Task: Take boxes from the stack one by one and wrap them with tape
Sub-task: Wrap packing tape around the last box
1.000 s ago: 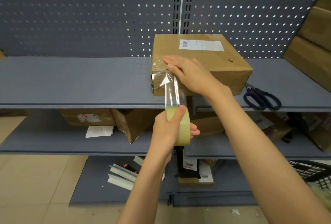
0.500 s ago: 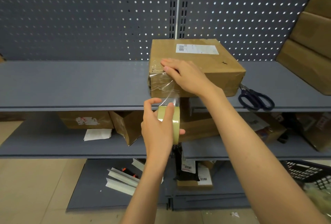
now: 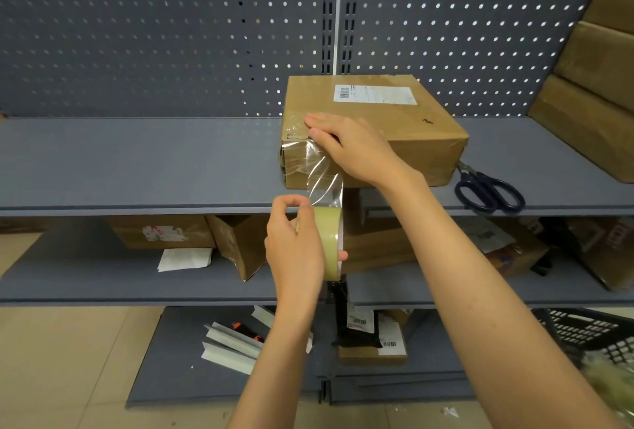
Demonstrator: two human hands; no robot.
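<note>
The left hand [image 3: 295,246] is gripping the tape roll [image 3: 326,240], fingers curled round it with thumb and forefinger pinching near its top, in front of the upper shelf [image 3: 137,167] edge. A clear tape strip [image 3: 326,178] is running up from the roll to the near left corner of the box [image 3: 374,130]. The right hand [image 3: 350,147] is lying flat on that corner, fingers straight and pressing the strip onto the cardboard, grasping nothing. The box is sitting on the upper shelf with a white label [image 3: 374,94] on its far top face. Scissors [image 3: 487,190] are lying just right of the box. Further right, a stack of boxes [image 3: 597,85] is leaning at the frame edge. Behind everything, a perforated back panel [image 3: 154,34] is standing upright
</note>
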